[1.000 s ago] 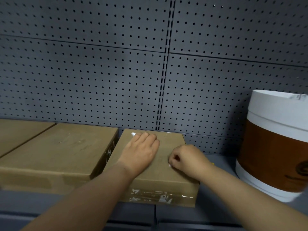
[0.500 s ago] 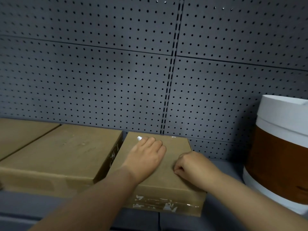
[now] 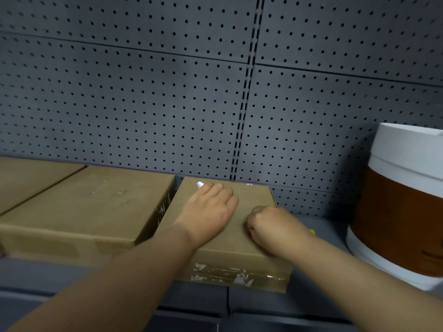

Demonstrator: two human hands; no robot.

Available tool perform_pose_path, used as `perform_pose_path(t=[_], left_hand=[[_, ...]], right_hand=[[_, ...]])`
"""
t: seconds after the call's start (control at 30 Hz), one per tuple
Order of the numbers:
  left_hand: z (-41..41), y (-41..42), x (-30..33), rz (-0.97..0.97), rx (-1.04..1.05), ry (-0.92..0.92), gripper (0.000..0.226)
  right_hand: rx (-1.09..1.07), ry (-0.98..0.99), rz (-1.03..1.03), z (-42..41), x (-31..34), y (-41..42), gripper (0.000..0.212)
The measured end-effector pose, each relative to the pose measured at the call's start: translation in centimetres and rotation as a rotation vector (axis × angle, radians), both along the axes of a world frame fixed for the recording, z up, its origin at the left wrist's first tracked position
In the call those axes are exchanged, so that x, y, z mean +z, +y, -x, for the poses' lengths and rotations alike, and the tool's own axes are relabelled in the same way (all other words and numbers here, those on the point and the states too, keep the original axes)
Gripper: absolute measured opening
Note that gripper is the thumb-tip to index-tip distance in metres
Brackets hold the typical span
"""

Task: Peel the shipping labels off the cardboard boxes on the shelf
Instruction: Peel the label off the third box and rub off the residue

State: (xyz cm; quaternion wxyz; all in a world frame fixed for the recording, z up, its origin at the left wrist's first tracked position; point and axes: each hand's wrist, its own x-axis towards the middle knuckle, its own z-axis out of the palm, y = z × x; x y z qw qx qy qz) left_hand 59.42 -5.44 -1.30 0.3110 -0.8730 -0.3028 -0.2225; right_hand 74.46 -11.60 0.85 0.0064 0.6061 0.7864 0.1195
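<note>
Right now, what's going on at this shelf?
A person is working on the small cardboard box on the grey shelf. The left hand lies flat on its top, steadying it, while the right hand, fingers curled, picks at something on the top; what it pinches is hidden. White label scraps cling to the box's front face. A larger box sits to the left, a brown-and-white tub to the right.
</note>
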Motion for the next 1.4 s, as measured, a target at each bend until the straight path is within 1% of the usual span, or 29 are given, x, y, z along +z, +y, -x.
perform_pose_path(t=[0.07, 0.1, 0.17, 0.2, 0.27, 0.33, 0.47, 0.6, 0.7, 0.8, 0.87, 0.9, 0.97, 1.03, 1.17, 1.27, 1.4], left_hand=[[0.1, -0.1, 0.0, 0.001, -0.004, -0.006, 0.02], [0.1, -0.1, 0.1, 0.011, -0.006, -0.005, 0.018], [0.1, -0.2, 0.2, 0.035, -0.004, 0.0, 0.02], [0.1, -0.3, 0.3, 0.039, 0.002, 0.002, 0.02], [0.1, -0.3, 0.3, 0.041, 0.01, 0.001, 0.024], [0.1, -0.3, 0.3, 0.042, 0.013, 0.004, 0.031], [0.1, -0.3, 0.3, 0.055, 0.007, 0.026, 0.032], [0.1, -0.3, 0.4, 0.06, 0.007, 0.026, 0.035], [0.1, -0.3, 0.3, 0.059, -0.003, 0.017, 0.034], [0.1, -0.3, 0.2, 0.057, 0.0, 0.016, 0.034], [0.2, -0.3, 0.2, 0.047, 0.0, 0.006, 0.027], [0.2, -0.3, 0.2, 0.045, -0.003, 0.0, 0.023], [0.2, -0.3, 0.1, 0.051, -0.011, -0.01, 0.021], [0.2, -0.1, 0.0, 0.059, -0.013, -0.022, 0.025], [0.1, 0.0, -0.1, 0.033, -0.018, -0.051, 0.025], [0.1, 0.1, -0.2, 0.027, -0.022, -0.063, 0.026], [0.1, 0.2, -0.3, 0.025, -0.025, -0.069, 0.028]], right_hand=[[-0.041, 0.139, 0.023, -0.4, 0.5, 0.0, 0.022], [-0.071, 0.253, 0.041, -0.9, 0.7, 0.1, 0.021], [-0.132, 0.473, 0.087, -1.9, 1.2, -0.1, 0.015], [-0.136, 0.512, 0.115, -2.0, 1.4, -0.2, 0.014], [-0.097, 0.453, 0.151, -2.0, 1.3, -0.3, 0.016], [-0.05, 0.345, 0.137, -1.4, 1.3, -0.5, 0.017], [-0.01, 0.177, 0.11, -0.9, 1.3, -0.2, 0.019], [-0.001, 0.061, 0.072, -0.6, 0.8, -0.2, 0.02], [0.016, 0.013, 0.036, -0.3, 0.4, -0.4, 0.02], [0.022, 0.018, 0.029, -0.1, 0.2, -0.3, 0.022], [0.003, 0.097, 0.03, -0.2, 0.2, -0.3, 0.023], [-0.012, 0.168, 0.029, -0.3, 0.3, -0.3, 0.022], [-0.074, 0.354, 0.035, -1.0, 0.4, 0.0, 0.017], [-0.189, 0.544, 0.043, -2.1, 0.5, 0.5, 0.011], [-0.391, 0.839, 0.052, -4.9, 0.6, 1.2, 0.019], [-0.427, 0.905, 0.057, -6.0, 0.9, 1.3, 0.027], [-0.416, 0.914, 0.053, -6.1, 1.1, 1.6, 0.024]])
